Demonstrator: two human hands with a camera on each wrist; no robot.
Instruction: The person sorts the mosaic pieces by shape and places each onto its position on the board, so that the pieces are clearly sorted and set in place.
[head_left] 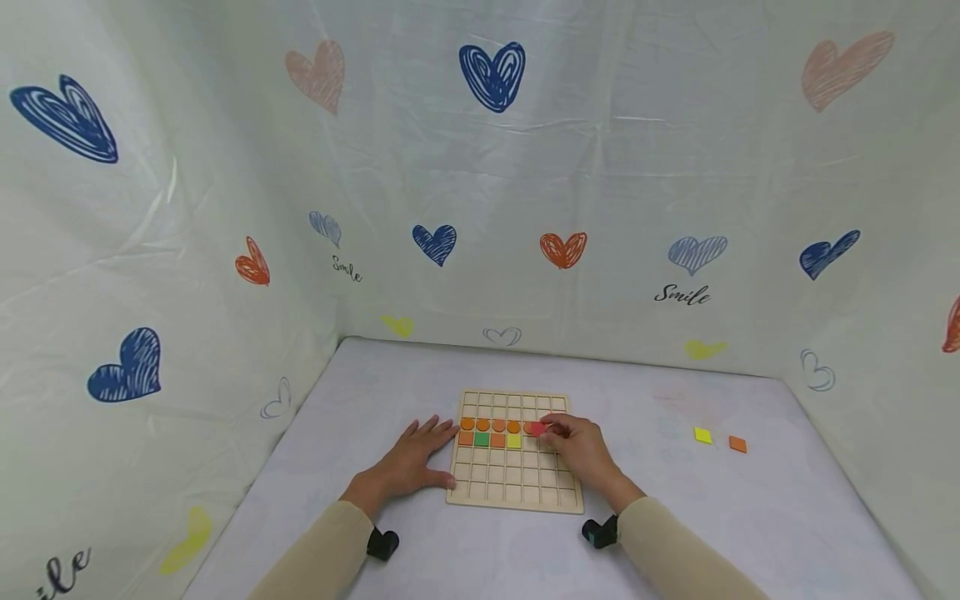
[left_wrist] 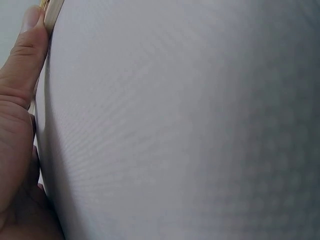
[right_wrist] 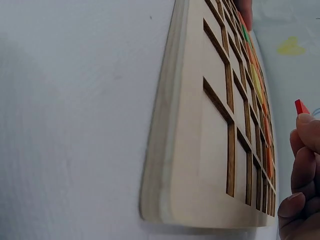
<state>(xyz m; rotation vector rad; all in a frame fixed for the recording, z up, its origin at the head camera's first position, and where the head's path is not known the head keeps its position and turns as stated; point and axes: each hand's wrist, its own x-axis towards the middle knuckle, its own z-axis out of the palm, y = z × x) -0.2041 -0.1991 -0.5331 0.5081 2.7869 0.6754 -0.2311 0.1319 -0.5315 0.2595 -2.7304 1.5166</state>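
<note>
A wooden grid board (head_left: pixel 517 496) lies on the table. One of its rows holds several round orange pieces (head_left: pixel 483 425). In the row just nearer stand square tiles: two orange, a green tile (head_left: pixel 482 439) and a yellow tile (head_left: pixel 513 440). My right hand (head_left: pixel 588 454) pinches a red square tile (head_left: pixel 537 428) by its edge over the board, right of the filled cells; in the right wrist view the red tile (right_wrist: pixel 301 107) is raised off the grid. With fingers spread, my left hand (head_left: pixel 408 462) rests at the board's left edge, its thumb (left_wrist: pixel 31 37) touching the side.
To the right of the board, a loose yellow tile (head_left: pixel 702 435) and a loose orange tile (head_left: pixel 738 444) lie on the pale tabletop (head_left: pixel 675 517). A white curtain (head_left: pixel 630 167) printed with hearts closes off the back and sides.
</note>
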